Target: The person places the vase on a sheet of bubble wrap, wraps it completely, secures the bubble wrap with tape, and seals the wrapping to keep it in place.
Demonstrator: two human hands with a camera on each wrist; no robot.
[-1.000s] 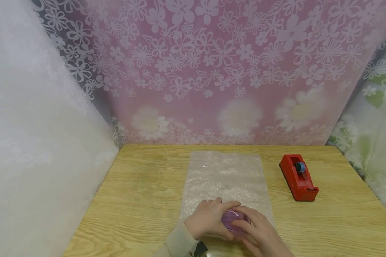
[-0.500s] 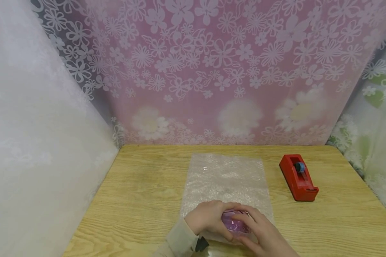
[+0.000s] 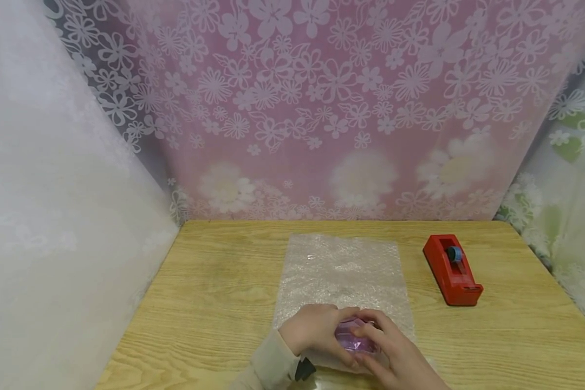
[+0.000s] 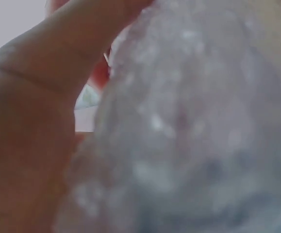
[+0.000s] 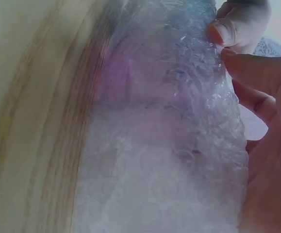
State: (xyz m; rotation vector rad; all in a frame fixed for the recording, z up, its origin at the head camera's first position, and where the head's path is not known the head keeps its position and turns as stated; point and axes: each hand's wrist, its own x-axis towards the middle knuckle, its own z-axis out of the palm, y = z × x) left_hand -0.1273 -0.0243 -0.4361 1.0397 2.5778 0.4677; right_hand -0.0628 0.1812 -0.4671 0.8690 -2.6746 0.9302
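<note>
A clear purple faceted object, glass-like [image 3: 355, 337], lies at the near end of a sheet of bubble wrap [image 3: 343, 273]. Both hands hold it, with the left hand [image 3: 314, 331] curled round its left side and the right hand [image 3: 392, 349] round its right. In the right wrist view, bubble wrap [image 5: 164, 165] covers the object, and purple shows through. The right thumb and fingers [image 5: 259, 73] grip its side there. Blurred wrap fills the left wrist view beside the left hand [image 4: 28, 126]. What kind of object it is, I cannot tell.
A red tape dispenser [image 3: 439, 265] with a small blue tape roll [image 3: 454, 254] stands right of the wrap. The wood-grain table [image 3: 214, 303] ends at a pink floral curtain [image 3: 292, 108]. Pale curtains hang at both sides.
The bubble wrap's far edge has slid slightly toward me. The left fingers have drawn in over the object. Over the last half second the hands have barely moved.
</note>
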